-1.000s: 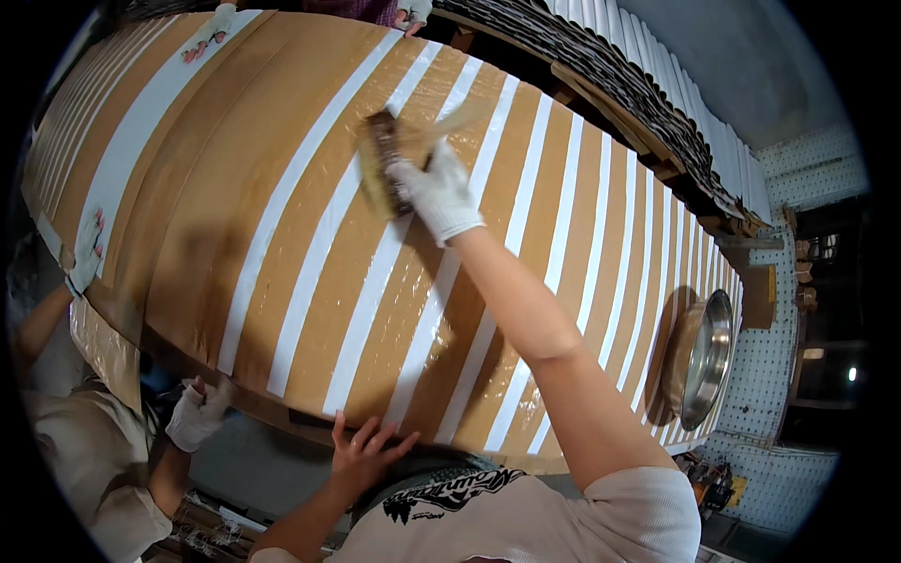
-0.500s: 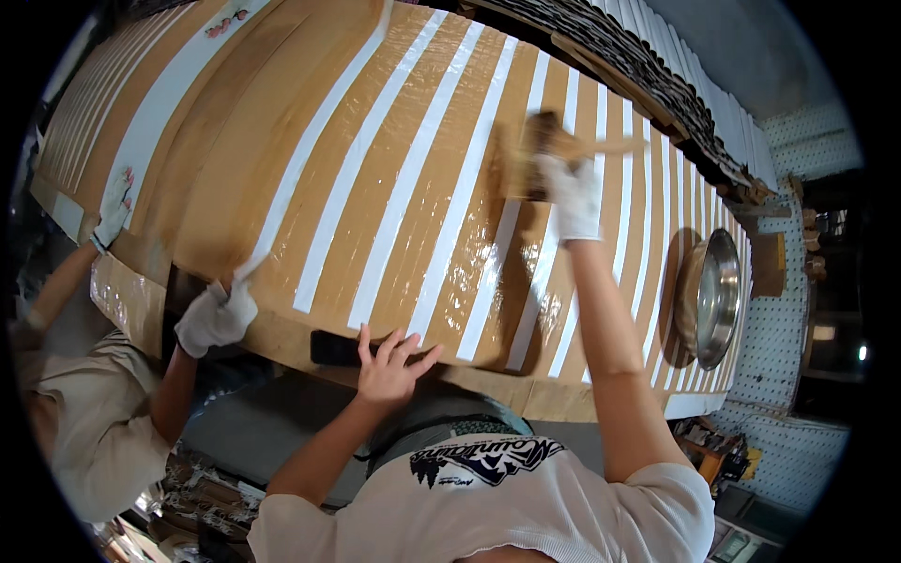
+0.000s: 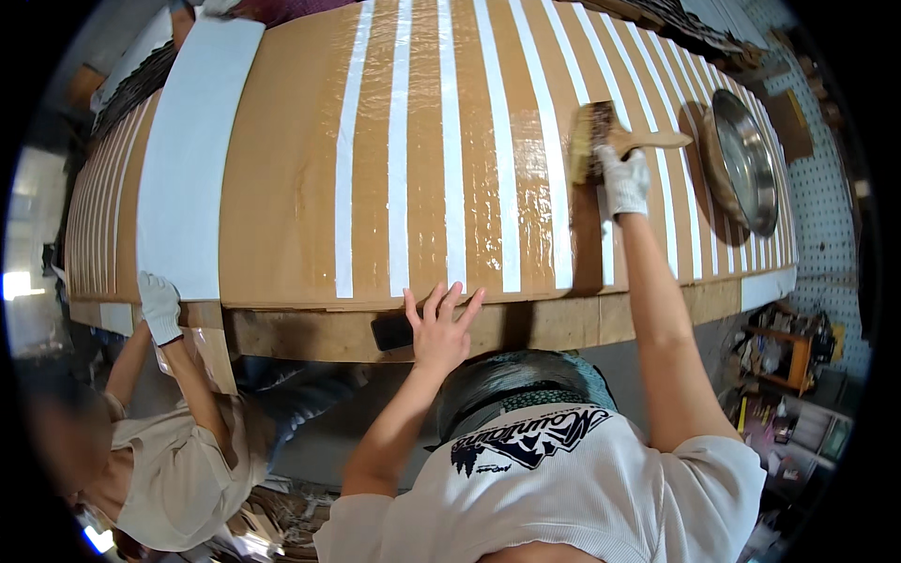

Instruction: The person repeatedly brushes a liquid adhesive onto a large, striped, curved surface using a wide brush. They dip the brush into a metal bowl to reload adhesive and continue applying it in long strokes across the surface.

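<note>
In a white glove, my right hand [image 3: 626, 178] is closed round the wooden handle of a wide brush [image 3: 595, 141]. Its dark bristles with pale tips rest on or just above a brown surface [image 3: 282, 169] crossed by white strips [image 3: 454, 178]. Gloss like wet film covers the middle strips. My bare left hand [image 3: 441, 333] has its fingers spread on the near edge of this surface. Beside it, on the wooden table edge [image 3: 554, 324], lies a flat black object [image 3: 392, 331]. A round metal bowl [image 3: 746, 159] stands on the strips at right.
At left a co-worker's gloved hand [image 3: 160, 305] rests on the near end of a wide white sheet [image 3: 192, 159]. That person stands close to the table's near left side. At lower right are shelves [image 3: 784, 352] with assorted items; a perforated wall [image 3: 826, 188] rises beyond the bowl.
My view has turned. The brush, blurred by motion before, shows more sharply. The co-worker's hand no longer grips the white-edged sheet; a plain white sheet lies where a flower-printed one showed. My left hand stays at the edge.
</note>
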`<state>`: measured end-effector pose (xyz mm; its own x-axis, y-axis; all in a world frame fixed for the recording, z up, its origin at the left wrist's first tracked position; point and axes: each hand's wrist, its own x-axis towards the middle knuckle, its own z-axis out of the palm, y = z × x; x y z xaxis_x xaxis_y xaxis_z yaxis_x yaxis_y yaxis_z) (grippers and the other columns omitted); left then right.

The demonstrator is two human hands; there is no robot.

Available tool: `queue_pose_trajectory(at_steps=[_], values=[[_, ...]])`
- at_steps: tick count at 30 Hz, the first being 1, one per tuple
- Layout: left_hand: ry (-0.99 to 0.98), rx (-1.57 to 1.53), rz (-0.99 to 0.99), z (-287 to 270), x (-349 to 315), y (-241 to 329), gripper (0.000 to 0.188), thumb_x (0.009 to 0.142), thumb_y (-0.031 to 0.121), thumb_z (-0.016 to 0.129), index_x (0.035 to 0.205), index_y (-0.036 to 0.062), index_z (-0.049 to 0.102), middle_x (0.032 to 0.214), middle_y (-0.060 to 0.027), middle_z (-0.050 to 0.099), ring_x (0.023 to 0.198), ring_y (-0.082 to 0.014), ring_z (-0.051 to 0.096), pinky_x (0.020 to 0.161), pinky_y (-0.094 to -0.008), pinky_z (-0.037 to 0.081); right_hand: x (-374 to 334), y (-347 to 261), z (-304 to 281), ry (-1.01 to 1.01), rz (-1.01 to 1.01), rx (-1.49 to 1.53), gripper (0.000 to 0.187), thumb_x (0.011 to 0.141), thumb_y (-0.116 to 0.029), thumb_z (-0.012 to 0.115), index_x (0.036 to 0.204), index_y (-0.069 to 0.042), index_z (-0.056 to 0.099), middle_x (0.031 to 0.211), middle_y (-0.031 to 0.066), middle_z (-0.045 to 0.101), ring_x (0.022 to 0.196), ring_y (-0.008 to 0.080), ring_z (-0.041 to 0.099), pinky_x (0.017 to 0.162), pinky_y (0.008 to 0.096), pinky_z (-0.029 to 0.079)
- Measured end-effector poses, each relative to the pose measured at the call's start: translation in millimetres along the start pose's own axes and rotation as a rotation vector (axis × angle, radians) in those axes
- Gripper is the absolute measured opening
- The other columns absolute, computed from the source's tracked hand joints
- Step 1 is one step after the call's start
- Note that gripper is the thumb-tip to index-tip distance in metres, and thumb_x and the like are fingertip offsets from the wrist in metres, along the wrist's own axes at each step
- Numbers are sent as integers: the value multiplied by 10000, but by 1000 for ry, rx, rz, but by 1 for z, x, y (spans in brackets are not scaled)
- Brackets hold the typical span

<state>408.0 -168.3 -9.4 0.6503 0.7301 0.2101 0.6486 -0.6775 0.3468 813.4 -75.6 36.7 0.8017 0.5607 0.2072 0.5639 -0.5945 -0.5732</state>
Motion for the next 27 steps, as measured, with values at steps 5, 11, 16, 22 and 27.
queue_pose_trajectory(at_steps=[5, 11, 16, 22, 27], values=[[78, -84, -10, 4, 0, -1, 655, 682, 106, 645, 1333, 159, 589, 1276, -61, 561, 1248, -264, 480, 1143, -687, 130, -49, -43, -39, -224, 32, 411, 425, 839, -335, 710, 1095, -7, 622, 969, 171, 697, 866, 275, 664, 806, 405, 522], [31, -11, 25, 6, 4, 6, 618, 707, 90, 628, 1321, 137, 589, 1272, -72, 573, 1228, -275, 510, 1141, -656, 187, -146, -95, -28, -572, -196, 288, 536, 822, -366, 627, 1219, -20, 527, 1098, 261, 627, 1032, 396, 629, 896, 447, 502], [73, 31, -30, -5, -5, 17, 611, 731, 61, 602, 1337, 128, 578, 1255, -112, 577, 1241, -295, 491, 1160, -620, 181, -118, -15, -57, -333, -12, 325, 474, 802, -389, 679, 1074, -10, 603, 1059, 257, 644, 1001, 407, 632, 879, 468, 500], [-18, -140, -200, 2, 19, 78, 512, 759, 35, 624, 1267, 90, 610, 1169, -143, 582, 1155, -349, 523, 1080, -489, 349, -95, 162, -192, 108, 384, 475, 504, 800, -412, 734, 1030, 21, 614, 1028, 256, 667, 988, 351, 657, 879, 413, 509], [21, -600, -87, 40, 38, 167, 406, 867, -6, 614, 1272, 13, 595, 1135, -144, 599, 1043, -253, 620, 922, -358, 503, -143, 249, -315, 262, 295, 1325, 528, 843, -145, 720, 1289, 26, 495, 1168, 88, 614, 1023, 155, 606, 905, 303, 499]])
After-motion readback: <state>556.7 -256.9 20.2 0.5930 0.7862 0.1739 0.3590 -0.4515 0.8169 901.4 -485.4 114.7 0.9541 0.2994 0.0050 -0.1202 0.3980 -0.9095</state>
